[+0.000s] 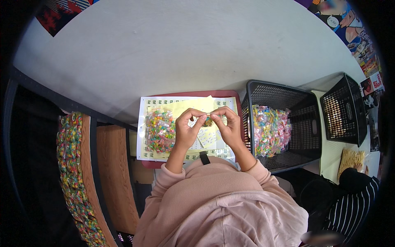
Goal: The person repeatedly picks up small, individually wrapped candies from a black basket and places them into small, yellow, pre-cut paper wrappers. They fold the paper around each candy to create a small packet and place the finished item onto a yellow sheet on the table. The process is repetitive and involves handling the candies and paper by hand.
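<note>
My left hand (189,126) and my right hand (228,126) meet in front of me, pinching the top edge of a small clear bag (208,122) between thumbs and forefingers. Colourful small pieces, probably sweets, show in its lower part, partly hidden by my thumbs. To the left of my left hand lies a heap of similar filled bags (160,132). Under my hands are yellow sheets (185,106) and a sheet of small printed labels (207,138), on a larger white printed sheet (143,123). All rest on a red tabletop or tray (226,93).
Right of the work surface, a black plastic crate (304,123) holds many filled bags (268,132). A smaller black crate (344,114) stands beyond it. At left, packed bags (71,148) line a wooden shelf (114,173). Another person's striped sleeve (351,207) is at lower right, near a bag of yellow sticks (351,159).
</note>
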